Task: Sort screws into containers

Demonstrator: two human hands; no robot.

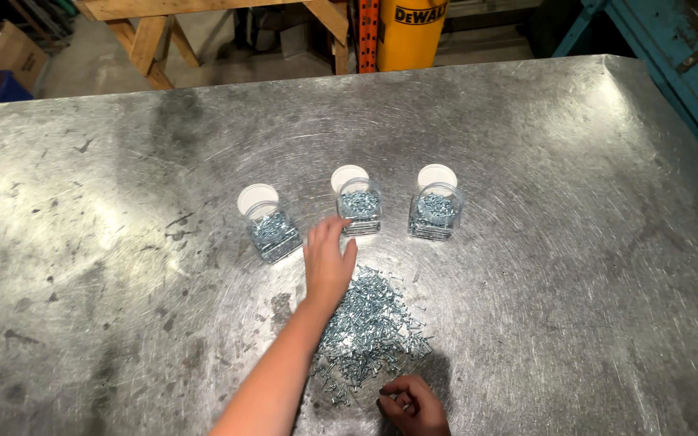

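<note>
left hand (pixel 329 260) by middle jar (pixel 359 207) | right hand (pixel 414 405) at screws (pixel 369 327), perhaps pinching

- Three small clear plastic jars stand open in a row on the scratched metal table (pixel 527 266), each partly filled with silvery screws: left jar (pixel 273 234), middle jar (pixel 360 211), right jar (pixel 435 213)
- A round white lid lies just behind each: (pixel 257 198), (pixel 349 176), (pixel 437 174)
- A brown cardboard box (pixel 11 50) sits on the floor at the far left
- A tall yellow drum (pixel 410 32) beyond the table's far edge bears a black printed label (pixel 420 13)
</note>
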